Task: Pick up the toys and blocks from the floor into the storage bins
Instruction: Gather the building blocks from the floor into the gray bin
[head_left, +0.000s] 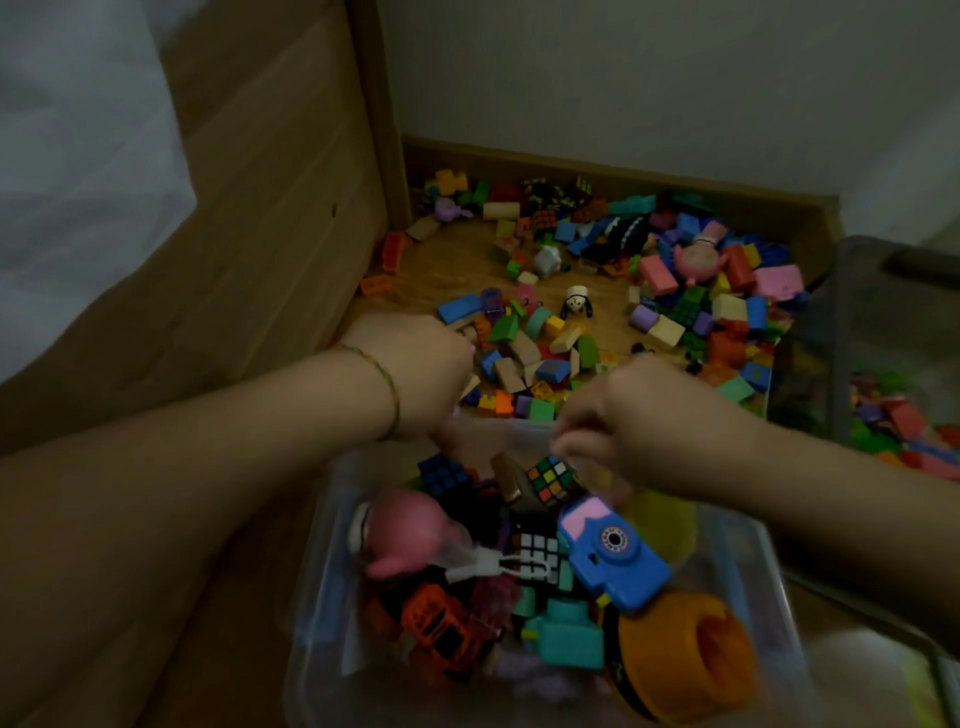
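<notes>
A clear storage bin (332, 597) stands right below me, filled with toys: a pink figure (410, 535), a blue toy camera (613, 556), an orange ring toy (691, 654) and puzzle cubes. One multicoloured cube (553, 480) lies tilted near the far rim. My left hand (415, 374) hovers at the bin's far left rim with its fingers curled under and hidden. My right hand (634, 415) is just above that cube, its blurred fingertips bunched downward. Many coloured blocks (524, 338) and a small dog figure (576, 304) are scattered on the floor beyond.
A second, darker bin (883, 332) with blocks in it stands at the right. A wooden furniture panel (270, 208) closes the left side and a low wooden edge (597, 171) runs along the white wall behind the pile.
</notes>
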